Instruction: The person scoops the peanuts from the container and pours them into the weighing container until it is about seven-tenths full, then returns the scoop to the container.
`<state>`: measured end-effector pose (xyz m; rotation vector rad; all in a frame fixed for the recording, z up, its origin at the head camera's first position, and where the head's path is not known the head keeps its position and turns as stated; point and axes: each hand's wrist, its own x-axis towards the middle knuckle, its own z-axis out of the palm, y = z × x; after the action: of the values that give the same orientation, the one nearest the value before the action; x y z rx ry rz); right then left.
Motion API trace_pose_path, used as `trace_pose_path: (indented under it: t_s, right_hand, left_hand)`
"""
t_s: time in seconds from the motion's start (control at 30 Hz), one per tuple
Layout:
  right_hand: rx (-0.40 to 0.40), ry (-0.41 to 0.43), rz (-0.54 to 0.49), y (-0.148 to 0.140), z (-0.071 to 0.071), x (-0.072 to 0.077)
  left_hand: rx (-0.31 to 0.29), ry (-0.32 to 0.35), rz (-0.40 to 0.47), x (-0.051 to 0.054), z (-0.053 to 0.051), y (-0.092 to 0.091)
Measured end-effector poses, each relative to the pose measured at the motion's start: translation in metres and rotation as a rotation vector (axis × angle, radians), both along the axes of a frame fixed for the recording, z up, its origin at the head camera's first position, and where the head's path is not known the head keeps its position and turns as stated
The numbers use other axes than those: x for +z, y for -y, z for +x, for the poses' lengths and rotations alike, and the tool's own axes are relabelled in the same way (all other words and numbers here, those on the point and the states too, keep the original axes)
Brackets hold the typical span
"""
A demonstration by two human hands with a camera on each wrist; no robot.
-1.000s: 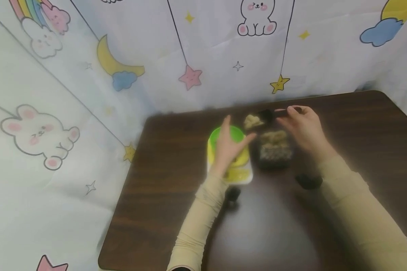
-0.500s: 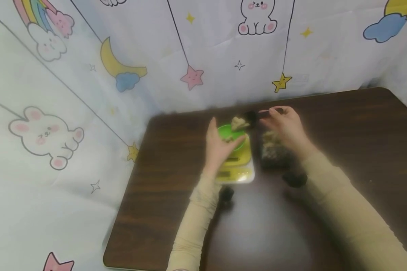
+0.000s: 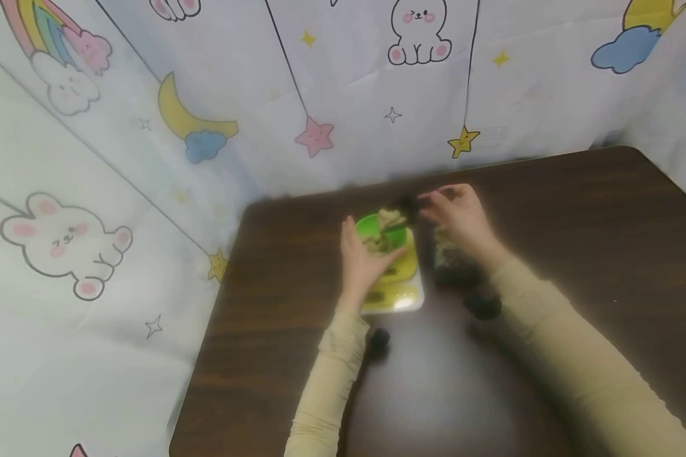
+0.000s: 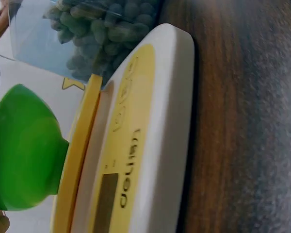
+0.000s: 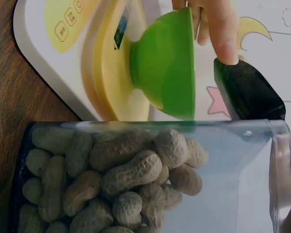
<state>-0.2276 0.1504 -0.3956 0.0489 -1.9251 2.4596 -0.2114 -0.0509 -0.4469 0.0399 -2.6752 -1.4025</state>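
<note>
1. We take the green bowl [image 5: 167,60] as our landmark: it sits upright on the yellow platform of the kitchen scale [image 4: 157,126], whose controls lie on its near side.
2. What has just changed is mainly the black scoop [image 5: 252,92]: a second ago it was over to the right of the bowl, and now its front end is above the bowl's far right part.
3. We see the scooped peanuts [image 3: 391,219] at that front end, over the bowl's opening; blur keeps us from counting them.
4. Our right hand [image 3: 460,219], to the right of the bowl and higher than it, pinches the scoop's handle between thumb and fingers.
5. Our left hand [image 3: 359,263] has shifted too, from in front of the bowl to its near left side. It is spread, with fingers up along the left and thumb toward the right; how firmly it touches the bowl we cannot tell.
6. Some peanuts [image 3: 375,244] lie inside the bowl, while more stay in the clear container [image 5: 279,165] just right of it.
7. For the work in hand, we judge that the sideways carry is nearly complete: the load is above the bowl, so the scoop's tilt now matters more than its travel.
</note>
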Motion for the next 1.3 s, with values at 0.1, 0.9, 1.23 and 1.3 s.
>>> trace_pose_path:
  t_s: [0.1,0.9,1.23,1.3]
  right_hand:
    - [-0.008,0.024,0.096,0.003,-0.001,-0.003]
    - [-0.017,-0.046,0.121,-0.002,-0.002,-0.005]
    - [-0.016,-0.255,-0.133,-0.028,-0.033,-0.032]
    - [-0.002,-0.265,-0.197,-0.033,-0.032,-0.027]
  left_hand:
    - [-0.007,-0.006,-0.002,-0.004,0.000,0.001]
    - [-0.026,-0.070,-0.112,0.002,0.002,-0.001]
    - [-0.108,-0.112,-0.178,0.027,0.003,-0.012]
    - [-0.132,-0.123,-0.212,0.033,0.004,-0.016]
